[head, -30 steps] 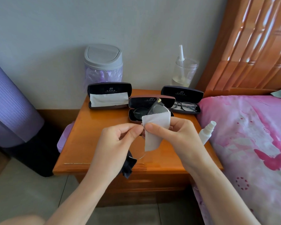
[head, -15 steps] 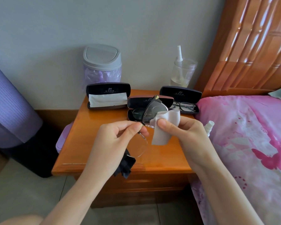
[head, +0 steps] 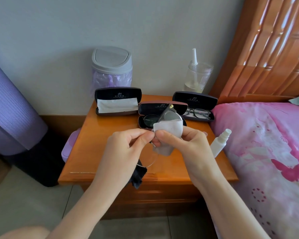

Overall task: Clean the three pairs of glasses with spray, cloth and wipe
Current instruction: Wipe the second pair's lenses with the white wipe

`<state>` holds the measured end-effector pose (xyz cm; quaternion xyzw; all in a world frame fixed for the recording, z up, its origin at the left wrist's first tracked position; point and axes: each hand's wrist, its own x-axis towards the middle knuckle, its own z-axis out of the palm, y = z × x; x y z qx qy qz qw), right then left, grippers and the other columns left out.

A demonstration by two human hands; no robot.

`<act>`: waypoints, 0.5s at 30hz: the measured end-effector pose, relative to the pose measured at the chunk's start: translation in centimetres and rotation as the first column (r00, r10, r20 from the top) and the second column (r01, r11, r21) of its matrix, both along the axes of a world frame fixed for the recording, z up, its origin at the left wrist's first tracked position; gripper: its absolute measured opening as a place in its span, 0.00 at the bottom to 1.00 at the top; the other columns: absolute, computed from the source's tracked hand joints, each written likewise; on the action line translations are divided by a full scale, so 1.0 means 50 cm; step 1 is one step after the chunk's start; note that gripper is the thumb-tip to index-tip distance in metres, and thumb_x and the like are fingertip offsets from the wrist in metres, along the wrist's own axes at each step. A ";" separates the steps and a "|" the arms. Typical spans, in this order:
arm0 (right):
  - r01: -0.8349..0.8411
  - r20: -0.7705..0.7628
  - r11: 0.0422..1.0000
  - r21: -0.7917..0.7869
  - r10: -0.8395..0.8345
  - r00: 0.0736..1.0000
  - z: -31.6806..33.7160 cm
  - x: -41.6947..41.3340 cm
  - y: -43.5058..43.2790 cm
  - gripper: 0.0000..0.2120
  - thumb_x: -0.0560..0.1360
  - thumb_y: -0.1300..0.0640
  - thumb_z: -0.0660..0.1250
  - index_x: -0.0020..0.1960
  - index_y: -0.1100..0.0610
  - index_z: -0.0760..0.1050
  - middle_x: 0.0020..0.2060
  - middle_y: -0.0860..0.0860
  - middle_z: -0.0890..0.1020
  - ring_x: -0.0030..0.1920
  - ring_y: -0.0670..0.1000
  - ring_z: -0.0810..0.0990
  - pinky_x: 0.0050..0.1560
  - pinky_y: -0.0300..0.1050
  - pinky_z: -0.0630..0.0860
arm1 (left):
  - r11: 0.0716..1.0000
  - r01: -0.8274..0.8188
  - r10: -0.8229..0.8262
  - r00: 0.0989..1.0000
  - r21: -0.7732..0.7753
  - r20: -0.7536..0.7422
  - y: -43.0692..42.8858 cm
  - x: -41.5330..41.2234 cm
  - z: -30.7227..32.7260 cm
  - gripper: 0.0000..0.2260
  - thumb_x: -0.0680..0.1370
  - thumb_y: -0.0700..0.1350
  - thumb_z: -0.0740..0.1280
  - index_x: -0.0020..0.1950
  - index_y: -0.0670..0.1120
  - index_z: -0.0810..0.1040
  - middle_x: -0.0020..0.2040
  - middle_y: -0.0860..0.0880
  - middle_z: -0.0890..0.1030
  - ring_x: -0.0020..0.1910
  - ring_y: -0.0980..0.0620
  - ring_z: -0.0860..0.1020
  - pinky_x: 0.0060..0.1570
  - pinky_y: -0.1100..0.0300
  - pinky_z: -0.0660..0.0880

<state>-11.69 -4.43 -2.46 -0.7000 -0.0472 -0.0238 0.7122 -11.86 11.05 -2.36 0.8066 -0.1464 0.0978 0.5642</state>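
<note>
Above the wooden nightstand (head: 100,152), my left hand (head: 126,149) pinches a pair of rimless glasses (head: 167,116) near the bridge, with a dark cloth (head: 138,176) hanging below the palm. My right hand (head: 185,144) presses a white wipe (head: 169,128) around the upper lens. The lower lens (head: 149,160) hangs bare. Behind them, an open middle case (head: 145,109) holds a dark pair (head: 149,119). At the right, another open case (head: 195,99) holds black-framed glasses (head: 198,113). The left case (head: 117,95) holds only a white cloth (head: 116,105). A white spray bottle (head: 219,144) lies on the nightstand's right edge.
A small grey-lidded bin (head: 111,66) with a purple bag stands at the wall behind the cases. A clear jar (head: 198,76) with a white nozzle stands at the back right. The pink bed (head: 269,152) borders the right side, and a purple rolled mat (head: 9,107) leans at the left.
My right hand has shifted the wipe from the lens's outer side back onto the upper lens, folding it around the glass. My left hand keeps the same hold.
</note>
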 end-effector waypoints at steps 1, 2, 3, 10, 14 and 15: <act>0.002 0.003 1.000 0.001 -0.002 1.000 -0.001 0.003 0.001 0.13 0.66 0.55 0.73 0.44 0.64 0.83 0.36 0.53 0.85 0.40 0.49 0.84 0.44 0.40 0.80 | 1.000 0.001 -0.001 1.000 0.013 0.005 0.000 0.001 0.000 0.07 0.76 0.47 0.65 0.42 0.59 0.80 0.39 0.64 0.83 0.47 0.67 0.79 0.44 0.77 0.71; 0.005 0.005 1.000 0.005 -0.005 1.000 0.000 0.007 0.002 0.14 0.66 0.54 0.73 0.45 0.64 0.83 0.36 0.53 0.85 0.40 0.49 0.84 0.45 0.41 0.80 | 1.000 0.001 -0.001 1.000 0.026 0.011 0.001 0.002 0.000 0.07 0.76 0.47 0.65 0.43 0.58 0.81 0.40 0.63 0.83 0.47 0.66 0.79 0.45 0.77 0.71; 0.009 0.005 1.000 0.015 -0.009 1.000 0.001 0.010 0.005 0.16 0.65 0.53 0.73 0.46 0.65 0.83 0.36 0.53 0.85 0.40 0.49 0.83 0.44 0.40 0.80 | 0.999 -0.001 0.000 1.000 0.036 0.017 0.002 0.003 0.000 0.07 0.76 0.48 0.65 0.43 0.58 0.81 0.41 0.62 0.83 0.48 0.65 0.79 0.45 0.76 0.71; 0.081 -0.043 0.986 0.145 -0.075 0.996 0.028 0.027 0.013 0.15 0.64 0.51 0.73 0.43 0.63 0.83 0.35 0.53 0.83 0.36 0.49 0.81 0.38 0.37 0.76 | 0.999 0.004 -0.005 1.000 0.043 0.011 0.001 0.002 -0.004 0.10 0.77 0.47 0.64 0.39 0.56 0.82 0.40 0.62 0.83 0.48 0.65 0.79 0.45 0.77 0.70; 0.158 -0.052 0.979 0.126 -0.152 0.987 0.029 0.032 0.008 0.20 0.65 0.48 0.72 0.48 0.62 0.83 0.43 0.55 0.85 0.46 0.51 0.83 0.46 0.44 0.78 | 0.999 0.021 -0.023 0.998 -0.036 -0.056 -0.002 0.003 -0.005 0.09 0.76 0.50 0.64 0.40 0.56 0.83 0.41 0.62 0.84 0.46 0.63 0.79 0.44 0.76 0.71; 0.167 -0.053 0.979 0.118 -0.162 0.985 0.028 0.031 0.007 0.20 0.66 0.47 0.72 0.48 0.63 0.82 0.44 0.57 0.85 0.47 0.52 0.83 0.50 0.47 0.79 | 0.998 0.019 -0.023 0.998 -0.053 -0.065 -0.003 0.003 -0.005 0.10 0.75 0.51 0.63 0.39 0.56 0.83 0.41 0.62 0.84 0.45 0.63 0.80 0.43 0.75 0.71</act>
